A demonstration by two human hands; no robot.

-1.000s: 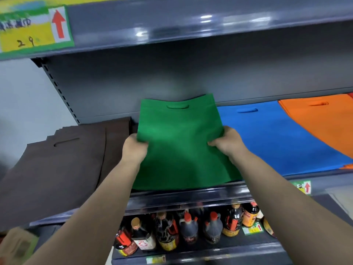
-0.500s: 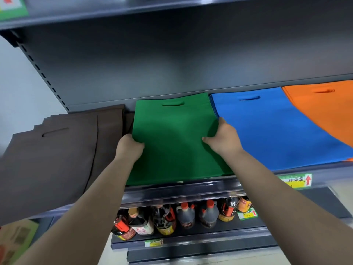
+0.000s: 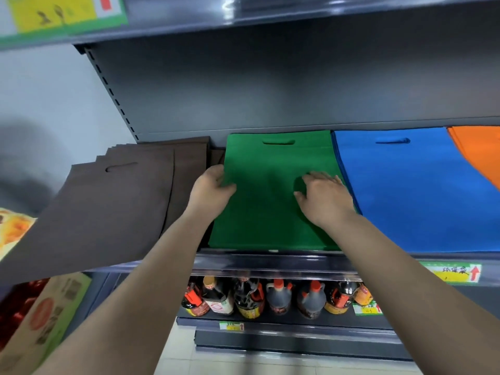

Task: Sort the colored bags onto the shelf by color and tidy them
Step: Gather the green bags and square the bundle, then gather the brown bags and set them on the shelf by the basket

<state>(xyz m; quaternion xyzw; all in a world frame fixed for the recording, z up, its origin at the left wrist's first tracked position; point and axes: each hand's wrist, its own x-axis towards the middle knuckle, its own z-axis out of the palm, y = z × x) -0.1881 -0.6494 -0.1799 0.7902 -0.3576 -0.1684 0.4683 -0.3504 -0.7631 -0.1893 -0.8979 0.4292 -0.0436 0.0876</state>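
A green bag [image 3: 267,196] lies flat on the grey shelf [image 3: 270,262], its handle slot toward the back wall. My left hand [image 3: 211,189] grips the green bag's left edge, thumb on top. My right hand [image 3: 324,197] rests flat on the right part of the green bag, fingers spread. To the left, several brown bags [image 3: 108,207] lie fanned out and overhang the shelf's front. A blue bag stack [image 3: 414,190] lies right of the green one, and an orange bag [image 3: 479,150] sits at the far right.
An upper shelf [image 3: 297,14] with a yellow-green price tag [image 3: 65,12] hangs overhead. Dark sauce bottles [image 3: 278,296] stand on the lower shelf. A printed carton [image 3: 40,320] is at the lower left. A price label [image 3: 454,272] is on the shelf's front rail.
The green bag has been pushed back and squared beside the blue stack. My right hand let go of the bag's right edge and now lies flat on top.
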